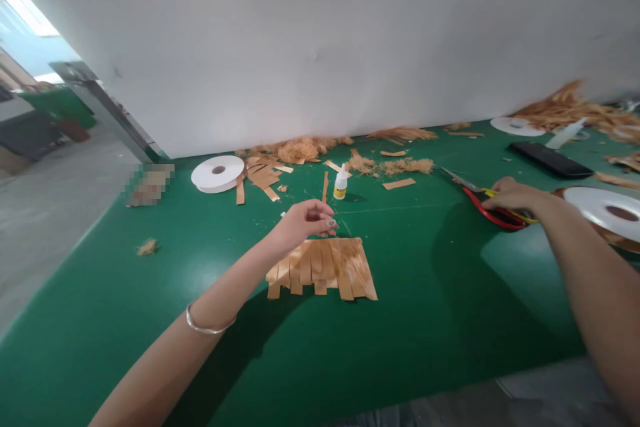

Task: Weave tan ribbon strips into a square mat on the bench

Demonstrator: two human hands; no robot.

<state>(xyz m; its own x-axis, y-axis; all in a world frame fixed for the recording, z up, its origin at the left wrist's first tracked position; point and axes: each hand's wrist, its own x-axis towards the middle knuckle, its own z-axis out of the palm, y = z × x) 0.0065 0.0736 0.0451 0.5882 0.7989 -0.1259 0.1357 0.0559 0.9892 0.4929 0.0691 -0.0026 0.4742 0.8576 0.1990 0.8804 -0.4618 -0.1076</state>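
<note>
My left hand (313,219) hovers just above the far edge of a fringed piece of overlapping tan strips (320,263). Its fingers are curled into a pinch, and whatever is between them is too small to make out. Off to the right, my right hand (513,195) grips the scissors (493,213) by their red and yellow handles, with the blades pointing away to the left. Beyond my left hand stands a small white glue bottle (341,184) with a yellow label.
White tape rolls (219,172) lie at the back left and by my right forearm (605,207). Tan scraps (263,177) and shredded fibre (300,149) line the white partition (320,47). A black phone (550,159) rests at the right on the green table (400,333).
</note>
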